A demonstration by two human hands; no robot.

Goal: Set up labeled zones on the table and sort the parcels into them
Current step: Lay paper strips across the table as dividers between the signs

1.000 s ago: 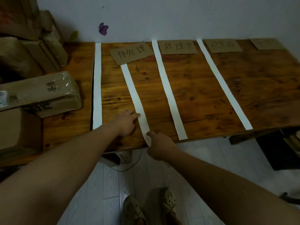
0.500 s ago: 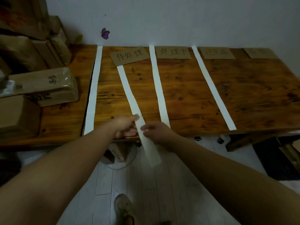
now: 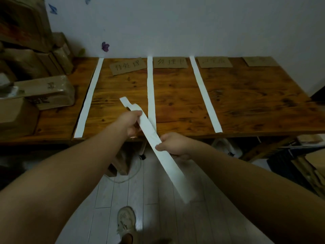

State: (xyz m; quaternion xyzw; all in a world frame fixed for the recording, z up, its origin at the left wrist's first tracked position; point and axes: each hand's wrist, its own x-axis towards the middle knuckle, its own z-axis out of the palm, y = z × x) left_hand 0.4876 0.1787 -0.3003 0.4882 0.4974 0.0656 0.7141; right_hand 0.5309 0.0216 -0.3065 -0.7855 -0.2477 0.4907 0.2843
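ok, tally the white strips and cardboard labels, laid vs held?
Laid strips: 3
Held strip: 1
Labels: 4
Total: 8

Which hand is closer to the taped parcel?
Left. The left hand is right of the parcel, at the table edge; the right hand is farther right, off the table. Both hold a strip.
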